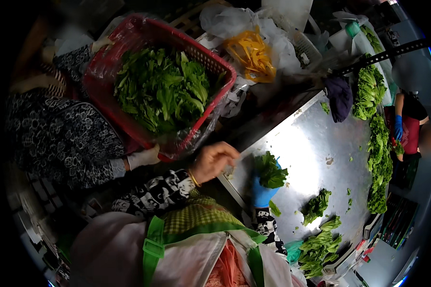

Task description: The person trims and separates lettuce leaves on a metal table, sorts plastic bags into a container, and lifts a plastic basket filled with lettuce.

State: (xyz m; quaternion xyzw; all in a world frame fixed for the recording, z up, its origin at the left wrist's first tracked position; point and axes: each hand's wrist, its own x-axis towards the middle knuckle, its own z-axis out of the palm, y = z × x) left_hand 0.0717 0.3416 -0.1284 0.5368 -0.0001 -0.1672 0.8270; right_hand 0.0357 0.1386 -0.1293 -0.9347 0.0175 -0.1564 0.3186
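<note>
My right hand (265, 193), in a blue glove, is closed around a bunch of leafy greens (272, 171) above the near left part of a metal table (299, 138). My left hand (214, 161) is bare, with a yellow bangle at the wrist. It hovers near the table's left corner, fingers loosely bent and slightly apart, with nothing visible in it. A small clump of greens (317, 206) lies to the right of the gloved hand. Nearer to me on the table is a larger pile of greens (318, 248).
At the left, a person in a dark patterned top (67, 138) grips a red plastic basket (210, 112), lined with clear plastic and holding cut greens. More greens (379, 162) line the table's far right edge, by a dark cloth (339, 99). Another person (409, 117) stands beyond.
</note>
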